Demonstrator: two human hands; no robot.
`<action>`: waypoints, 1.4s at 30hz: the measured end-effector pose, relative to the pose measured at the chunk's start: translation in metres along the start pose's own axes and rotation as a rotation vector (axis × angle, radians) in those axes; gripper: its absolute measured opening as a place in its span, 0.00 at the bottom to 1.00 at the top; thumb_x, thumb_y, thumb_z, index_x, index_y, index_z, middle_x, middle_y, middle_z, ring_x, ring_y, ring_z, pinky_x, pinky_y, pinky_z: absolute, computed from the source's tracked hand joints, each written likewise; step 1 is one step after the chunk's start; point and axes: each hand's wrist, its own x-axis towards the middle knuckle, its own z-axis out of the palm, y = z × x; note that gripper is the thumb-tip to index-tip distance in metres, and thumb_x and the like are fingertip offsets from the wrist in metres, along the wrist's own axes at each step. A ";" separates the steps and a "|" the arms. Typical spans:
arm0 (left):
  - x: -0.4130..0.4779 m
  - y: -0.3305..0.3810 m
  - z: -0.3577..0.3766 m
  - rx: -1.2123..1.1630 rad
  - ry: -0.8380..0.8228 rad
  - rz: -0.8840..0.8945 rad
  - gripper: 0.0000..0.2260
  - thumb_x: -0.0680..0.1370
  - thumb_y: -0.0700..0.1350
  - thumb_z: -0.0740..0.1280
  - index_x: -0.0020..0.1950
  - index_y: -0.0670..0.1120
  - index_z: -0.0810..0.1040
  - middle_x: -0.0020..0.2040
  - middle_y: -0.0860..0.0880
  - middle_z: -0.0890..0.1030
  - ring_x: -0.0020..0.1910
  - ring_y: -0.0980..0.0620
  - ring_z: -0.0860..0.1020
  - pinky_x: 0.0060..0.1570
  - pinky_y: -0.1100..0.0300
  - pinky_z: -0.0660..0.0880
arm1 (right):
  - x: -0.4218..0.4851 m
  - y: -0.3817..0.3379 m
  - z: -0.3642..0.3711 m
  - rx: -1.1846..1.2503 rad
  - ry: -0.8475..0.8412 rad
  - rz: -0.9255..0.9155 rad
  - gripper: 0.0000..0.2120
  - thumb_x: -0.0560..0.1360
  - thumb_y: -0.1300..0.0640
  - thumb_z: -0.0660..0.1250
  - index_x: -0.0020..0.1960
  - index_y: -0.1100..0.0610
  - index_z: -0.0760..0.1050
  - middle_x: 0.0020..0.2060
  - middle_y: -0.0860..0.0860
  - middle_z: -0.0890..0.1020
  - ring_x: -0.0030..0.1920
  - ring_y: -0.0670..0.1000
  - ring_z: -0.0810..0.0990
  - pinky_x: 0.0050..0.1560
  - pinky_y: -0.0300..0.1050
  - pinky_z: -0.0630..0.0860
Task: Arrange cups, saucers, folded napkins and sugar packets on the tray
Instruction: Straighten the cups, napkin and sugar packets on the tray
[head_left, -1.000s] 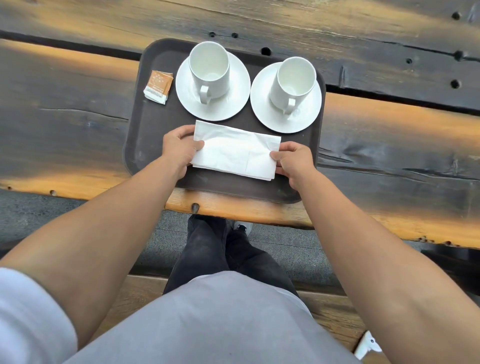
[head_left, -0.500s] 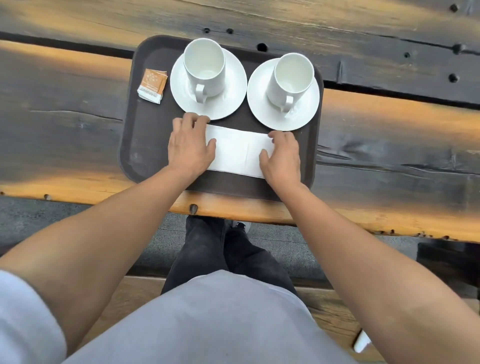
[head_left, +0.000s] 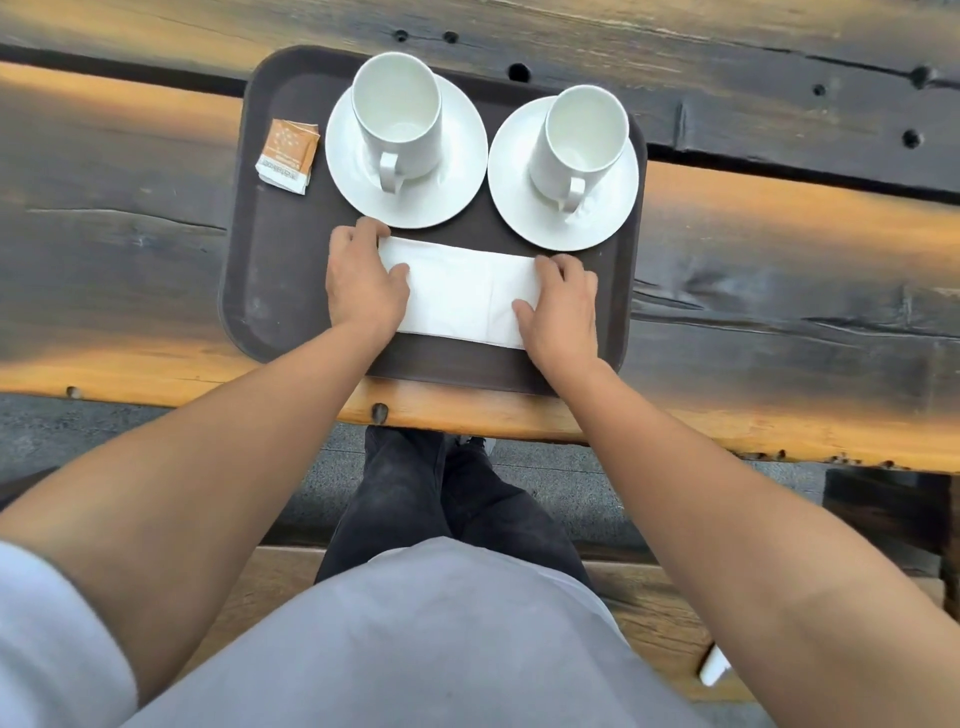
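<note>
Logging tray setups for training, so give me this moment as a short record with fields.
tray: dark brown, on wooden table
cups: left cup, right cup; white, empty, upright
saucers: left saucer, right saucer; one under each cup
sugar packet: orange, at tray's left rim
napkin: folded, flat, nearest the person
hands: left hand, right hand pressing napkin's ends

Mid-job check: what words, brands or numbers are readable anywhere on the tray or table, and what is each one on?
Sugar packet: dark print on its white band, too blurred to read.
Nothing else on the tray or the table shows any text.
</note>
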 end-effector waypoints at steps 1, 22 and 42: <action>0.002 0.000 -0.001 -0.030 0.007 -0.038 0.15 0.76 0.41 0.69 0.63 0.46 0.74 0.59 0.46 0.75 0.54 0.49 0.75 0.53 0.60 0.70 | 0.003 0.000 -0.001 0.061 0.008 0.049 0.21 0.76 0.59 0.67 0.68 0.59 0.70 0.66 0.54 0.71 0.66 0.57 0.67 0.59 0.47 0.70; 0.007 -0.005 -0.002 -0.178 0.017 -0.212 0.10 0.77 0.43 0.70 0.57 0.47 0.76 0.37 0.56 0.74 0.59 0.47 0.76 0.50 0.59 0.71 | 0.027 0.001 -0.012 0.510 0.107 0.426 0.10 0.73 0.67 0.64 0.46 0.53 0.74 0.48 0.53 0.82 0.45 0.48 0.77 0.35 0.26 0.65; -0.015 -0.035 0.005 0.797 -0.387 0.388 0.38 0.81 0.65 0.45 0.81 0.42 0.37 0.82 0.43 0.38 0.81 0.42 0.39 0.79 0.45 0.47 | -0.015 0.007 0.024 -0.391 -0.297 -0.220 0.37 0.81 0.37 0.43 0.79 0.57 0.34 0.79 0.56 0.34 0.79 0.58 0.34 0.78 0.61 0.40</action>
